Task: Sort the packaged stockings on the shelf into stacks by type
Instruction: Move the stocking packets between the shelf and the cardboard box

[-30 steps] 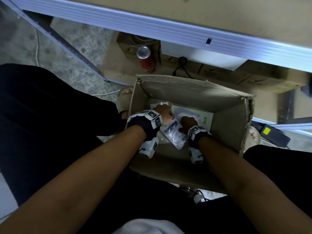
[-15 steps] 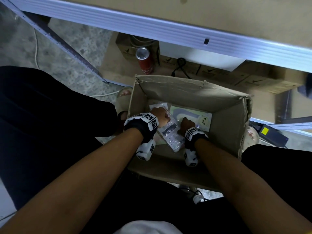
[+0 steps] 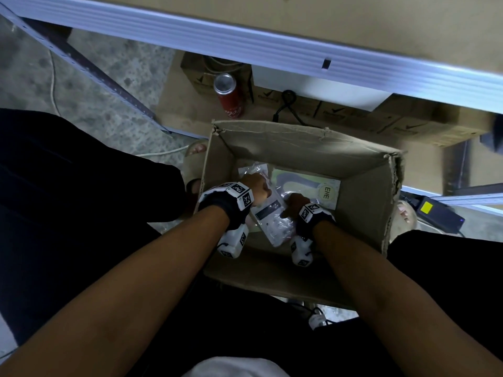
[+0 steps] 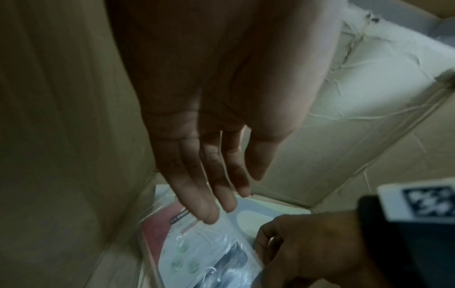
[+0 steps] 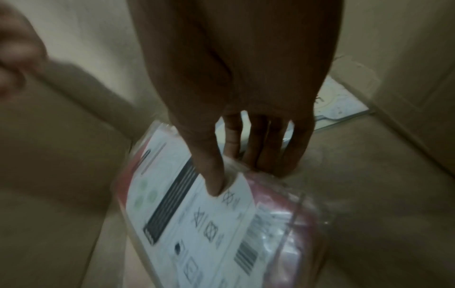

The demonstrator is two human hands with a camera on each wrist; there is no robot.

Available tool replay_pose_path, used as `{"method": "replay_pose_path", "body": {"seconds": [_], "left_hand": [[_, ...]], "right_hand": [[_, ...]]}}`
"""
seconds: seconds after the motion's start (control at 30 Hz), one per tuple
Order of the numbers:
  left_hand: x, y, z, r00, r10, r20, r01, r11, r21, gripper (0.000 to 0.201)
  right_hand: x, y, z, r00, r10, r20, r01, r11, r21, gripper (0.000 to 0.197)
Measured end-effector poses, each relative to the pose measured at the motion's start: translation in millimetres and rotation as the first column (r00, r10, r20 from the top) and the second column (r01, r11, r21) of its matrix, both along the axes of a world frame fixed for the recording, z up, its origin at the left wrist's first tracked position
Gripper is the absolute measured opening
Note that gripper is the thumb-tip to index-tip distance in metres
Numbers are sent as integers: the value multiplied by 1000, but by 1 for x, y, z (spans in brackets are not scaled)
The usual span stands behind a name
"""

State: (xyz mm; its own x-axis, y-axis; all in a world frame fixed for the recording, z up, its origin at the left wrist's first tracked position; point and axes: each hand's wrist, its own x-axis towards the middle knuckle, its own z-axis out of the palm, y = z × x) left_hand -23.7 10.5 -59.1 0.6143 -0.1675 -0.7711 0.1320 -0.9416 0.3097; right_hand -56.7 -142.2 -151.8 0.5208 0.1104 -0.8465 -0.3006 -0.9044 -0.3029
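Both hands are down inside a cardboard box (image 3: 299,151) between my legs. A clear plastic stocking packet (image 3: 272,221) with a white printed label and pink contents lies tilted in the box. My right hand (image 3: 295,202) pinches its edge, thumb (image 5: 214,181) on the label and fingers underneath. My left hand (image 3: 257,186) has straight fingers, and its fingertips (image 4: 209,216) touch the packet's (image 4: 209,253) far end. A flat pale stocking pack (image 3: 313,186) with a round "ENE" sticker lies on the box floor behind. Another clear packet (image 3: 253,170) shows at the far left corner.
A blue-white shelf rail (image 3: 272,42) crosses the top, with flat cartons and a red drink can (image 3: 230,97) on the floor below. My sandalled foot (image 3: 194,164) is left of the box. A black device with a yellow label (image 3: 432,213) lies to the right.
Both hands stay in the box on the same packet. They and the packet have shifted only slightly to the left.
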Motion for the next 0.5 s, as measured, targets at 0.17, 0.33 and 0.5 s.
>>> {"method": "replay_pose_path", "body": {"seconds": [0.17,0.33,0.5], "left_hand": [[18,-24,-16,995,-44,86,45,999,-9,29],[31,-50,-47,982,-136,133,136,991,9,29],[27,-57,-89,910,-396,125,383,916,118,51]], "right_hand": [[-7,-13,5,997,-66,-26,68,993,93,46],[-26,-31,7,998,19,-59,-15,998,60,45],[-41,-32,10,1000,19,4,-19,999,42,46]]}}
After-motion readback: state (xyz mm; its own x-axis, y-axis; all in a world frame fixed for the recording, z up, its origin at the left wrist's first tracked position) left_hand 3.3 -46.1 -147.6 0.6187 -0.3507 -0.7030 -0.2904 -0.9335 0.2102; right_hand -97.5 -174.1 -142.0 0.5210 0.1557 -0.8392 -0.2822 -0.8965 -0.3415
